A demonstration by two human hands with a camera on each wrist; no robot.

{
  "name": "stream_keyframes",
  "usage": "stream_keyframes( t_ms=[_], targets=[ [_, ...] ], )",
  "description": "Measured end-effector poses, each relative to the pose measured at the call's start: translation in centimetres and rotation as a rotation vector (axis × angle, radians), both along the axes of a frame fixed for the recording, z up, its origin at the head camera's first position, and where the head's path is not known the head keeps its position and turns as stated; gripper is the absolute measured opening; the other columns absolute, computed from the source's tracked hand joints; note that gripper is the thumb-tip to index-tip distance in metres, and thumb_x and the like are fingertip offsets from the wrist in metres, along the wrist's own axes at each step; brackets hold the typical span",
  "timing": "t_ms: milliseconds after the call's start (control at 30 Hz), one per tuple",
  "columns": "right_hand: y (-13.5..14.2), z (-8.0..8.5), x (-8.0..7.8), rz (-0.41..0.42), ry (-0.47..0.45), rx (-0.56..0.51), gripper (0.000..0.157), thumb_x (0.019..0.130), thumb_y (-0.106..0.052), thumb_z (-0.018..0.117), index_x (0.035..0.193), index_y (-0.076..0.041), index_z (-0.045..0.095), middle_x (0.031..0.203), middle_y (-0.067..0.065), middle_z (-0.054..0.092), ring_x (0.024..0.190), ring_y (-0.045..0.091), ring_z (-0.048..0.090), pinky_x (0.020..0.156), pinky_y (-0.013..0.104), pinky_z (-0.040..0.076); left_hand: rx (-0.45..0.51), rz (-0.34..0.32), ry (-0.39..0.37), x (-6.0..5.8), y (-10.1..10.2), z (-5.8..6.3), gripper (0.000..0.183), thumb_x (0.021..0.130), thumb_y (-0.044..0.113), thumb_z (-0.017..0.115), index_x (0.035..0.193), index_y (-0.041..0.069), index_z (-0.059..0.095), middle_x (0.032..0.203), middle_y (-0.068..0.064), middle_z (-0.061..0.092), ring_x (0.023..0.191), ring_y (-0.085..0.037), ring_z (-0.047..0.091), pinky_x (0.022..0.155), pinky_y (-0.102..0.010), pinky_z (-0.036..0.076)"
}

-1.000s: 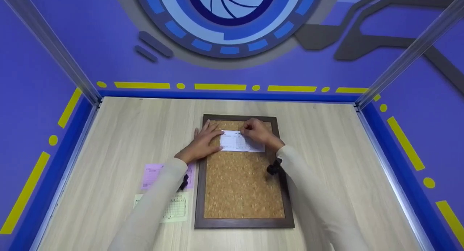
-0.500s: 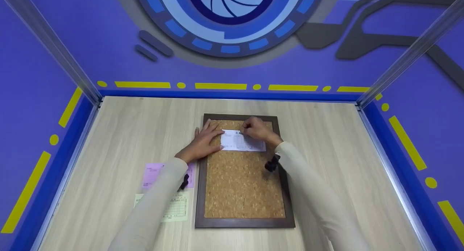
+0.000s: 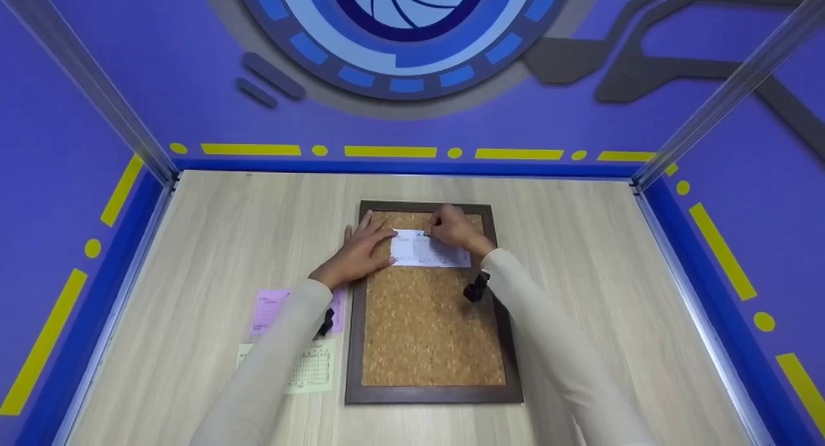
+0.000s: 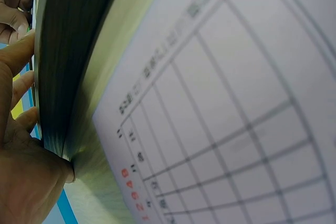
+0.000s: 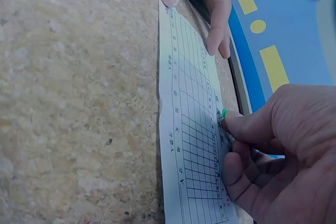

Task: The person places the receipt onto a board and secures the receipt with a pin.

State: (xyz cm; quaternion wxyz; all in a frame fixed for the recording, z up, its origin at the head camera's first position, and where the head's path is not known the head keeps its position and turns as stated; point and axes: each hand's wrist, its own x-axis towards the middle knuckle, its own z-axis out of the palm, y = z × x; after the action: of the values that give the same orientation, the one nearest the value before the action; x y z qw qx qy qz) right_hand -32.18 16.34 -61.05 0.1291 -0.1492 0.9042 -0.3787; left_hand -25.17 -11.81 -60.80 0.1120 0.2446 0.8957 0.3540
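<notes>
A white printed form [image 3: 412,251] lies near the top of a cork board [image 3: 432,330] with a dark brown frame. My left hand [image 3: 358,254] spreads over the board's left side, thumb and fingertips pressing the form's left edge. At the form's top edge, my right hand [image 3: 453,227] pinches a small green push pin [image 5: 224,113] between thumb and fingers. The pin's lower part is hidden by the fingers. In the right wrist view the form's long lower edge is slightly wavy on the cork.
Left of the board, a pink form [image 3: 267,310] and a pale green form [image 3: 316,368] lie on the wooden table [image 3: 580,252], partly under the left sleeve. Blue-purple walls [image 3: 387,130] enclose the table at the back and sides.
The right wrist and forearm have shifted slightly left and up, while the fingers stay on the pin. The left hand and form keep their places.
</notes>
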Motion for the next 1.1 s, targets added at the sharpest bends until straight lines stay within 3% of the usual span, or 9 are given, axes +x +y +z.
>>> stream_keyframes(
  t_ms=[33,133,333,367,567,600,667,900,1100],
  targets=[
    [-0.1,0.0,0.0,-0.008,-0.008,0.009,0.029,0.089,0.004,0.067,0.067,-0.014,0.064,0.064,-0.005,0.051,0.059,0.011,0.043,0.054,0.028,0.033,0.002,-0.002,0.001,0.0,0.0,0.0,0.061,0.103,0.031,0.076,0.159,0.011,0.058,0.180,-0.018,0.027,0.170,-0.043,0.000,0.128,-0.077,-0.006],
    [-1.0,2.7,1.3,-0.049,-0.053,0.050,0.030,0.091,0.006,0.065,0.067,-0.011,0.063,0.065,-0.003,0.050,0.061,0.013,0.044,0.058,0.030,0.033,0.002,-0.007,-0.001,0.0,-0.1,0.0,0.062,0.103,0.031,0.076,0.159,0.011,0.058,0.181,-0.017,0.026,0.170,-0.043,-0.001,0.128,-0.078,-0.006],
    [-1.3,2.4,1.4,-0.062,0.018,0.081,0.031,0.089,0.005,0.064,0.066,-0.016,0.058,0.065,-0.006,0.048,0.062,0.013,0.042,0.059,0.030,0.033,-0.011,-0.012,-0.006,-0.2,-0.2,0.0,0.061,0.104,0.032,0.075,0.160,0.014,0.057,0.182,-0.015,0.023,0.171,-0.040,-0.002,0.128,-0.078,-0.005],
    [-1.0,1.1,0.8,-0.051,0.039,0.070,0.032,0.089,0.003,0.064,0.066,-0.017,0.057,0.065,-0.007,0.048,0.062,0.012,0.041,0.058,0.029,0.032,-0.008,-0.012,-0.005,-0.2,-0.2,0.0,0.061,0.104,0.032,0.075,0.160,0.013,0.057,0.182,-0.016,0.023,0.171,-0.040,-0.002,0.127,-0.078,-0.004],
    [-1.2,1.5,1.4,-0.057,0.042,0.085,0.035,0.089,0.006,0.064,0.064,-0.017,0.053,0.062,-0.007,0.045,0.059,0.011,0.040,0.056,0.028,0.030,-0.006,-0.007,0.003,-0.1,0.0,0.0,0.061,0.104,0.031,0.076,0.159,0.013,0.058,0.181,-0.017,0.026,0.170,-0.041,-0.001,0.127,-0.079,-0.004],
    [-1.5,2.6,2.0,-0.068,0.034,0.098,0.036,0.089,0.007,0.064,0.064,-0.016,0.053,0.062,-0.007,0.045,0.059,0.012,0.040,0.056,0.028,0.030,-0.006,-0.007,0.004,-0.1,0.0,-0.1,0.061,0.104,0.031,0.076,0.159,0.013,0.058,0.181,-0.017,0.026,0.170,-0.042,-0.001,0.127,-0.079,-0.004],
    [-1.4,2.4,2.0,-0.067,0.042,0.095,0.036,0.089,0.007,0.064,0.064,-0.016,0.053,0.062,-0.007,0.046,0.059,0.012,0.041,0.055,0.029,0.030,-0.006,-0.005,0.004,-0.1,0.1,-0.1,0.061,0.104,0.030,0.076,0.159,0.013,0.058,0.181,-0.017,0.025,0.170,-0.042,-0.001,0.127,-0.079,-0.004],
    [0.3,-0.6,1.1,-0.003,0.177,-0.060,0.024,0.088,0.005,0.071,0.073,-0.013,0.068,0.074,-0.003,0.062,0.068,0.013,0.054,0.061,0.029,0.043,-0.005,-0.003,-0.002,-0.1,0.1,-0.1,0.062,0.103,0.031,0.076,0.159,0.013,0.058,0.182,-0.015,0.024,0.170,-0.042,-0.002,0.128,-0.077,-0.006],
    [0.9,-0.1,2.6,0.003,0.184,-0.154,0.008,0.097,0.000,0.077,0.090,-0.002,0.079,0.093,0.007,0.070,0.088,0.019,0.060,0.077,0.032,0.048,0.006,-0.007,-0.002,-0.1,0.2,-0.1,0.061,0.102,0.029,0.077,0.158,0.011,0.059,0.181,-0.016,0.025,0.170,-0.042,-0.002,0.128,-0.078,-0.006]
  ],
)
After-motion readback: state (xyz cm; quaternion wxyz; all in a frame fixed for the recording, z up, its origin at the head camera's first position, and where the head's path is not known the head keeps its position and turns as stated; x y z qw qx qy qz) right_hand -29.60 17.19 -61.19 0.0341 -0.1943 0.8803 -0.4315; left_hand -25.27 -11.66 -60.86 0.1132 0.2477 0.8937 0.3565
